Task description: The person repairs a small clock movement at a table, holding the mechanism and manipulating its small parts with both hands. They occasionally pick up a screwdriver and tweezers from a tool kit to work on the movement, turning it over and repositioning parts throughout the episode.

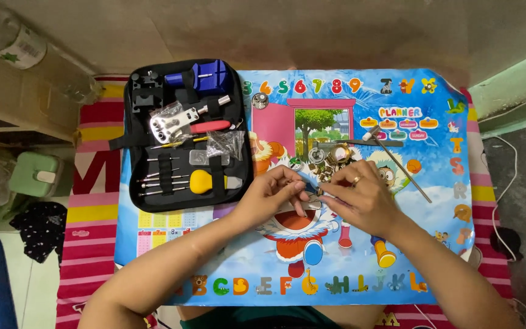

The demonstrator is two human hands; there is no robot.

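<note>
My left hand and my right hand meet at the middle of a colourful cartoon mat. Their fingertips pinch a small metal part between them; what it is exactly I cannot tell. My right hand wears a ring. Just beyond the fingers lie several small round watch parts, silver and gold. A thin metal rod tool lies slanted to the right of my right hand.
An open black tool case with screwdrivers, a yellow-handled tool, a red-handled tool and a blue holder lies at the left of the mat. A striped red cloth covers the low table. A green box and a plastic bottle sit at left.
</note>
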